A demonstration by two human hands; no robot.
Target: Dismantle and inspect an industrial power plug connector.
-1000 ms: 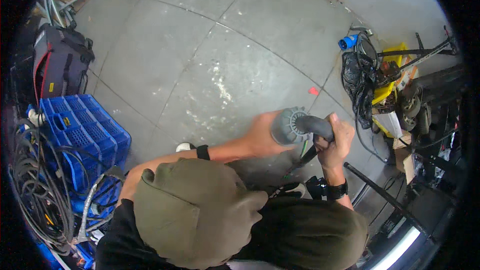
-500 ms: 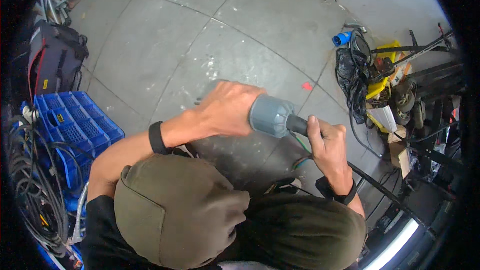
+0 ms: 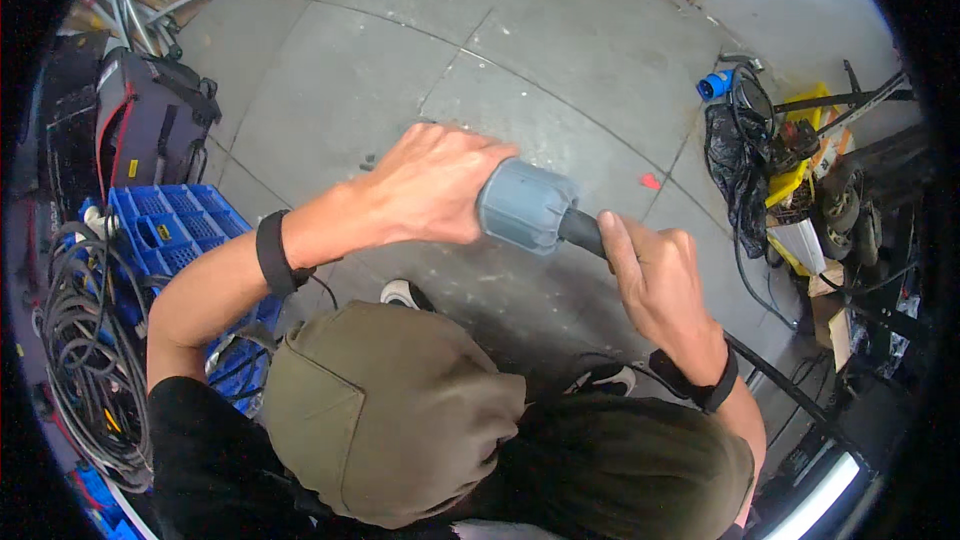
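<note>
A grey-blue ribbed cylindrical cable connector (image 3: 522, 205) is held between my hands above my knees. My left hand (image 3: 440, 180) is closed around its left end and hides that end. Small dark prongs (image 3: 368, 162) stick out past the far side of my left hand; what they belong to is hidden. A thick black cable (image 3: 583, 231) leaves the connector's right end. My right hand (image 3: 655, 275) is wrapped around this cable close to the connector, thumb lying along the top. The cable runs on past my right wrist toward the lower right.
Blue plastic crates (image 3: 180, 225) and coiled dark cables (image 3: 95, 370) stand at my left, with a grey bag (image 3: 155, 120) behind. On the right lie a blue plug (image 3: 714, 86), a black plastic bag (image 3: 738, 170) and a yellow bin (image 3: 788, 185). A red scrap (image 3: 650, 181) lies on the floor tiles.
Both hands keep their hold. The left hand and connector have shifted left and slightly up in the picture. Green wire ends seen below the connector earlier no longer show. The surroundings have shifted right.
</note>
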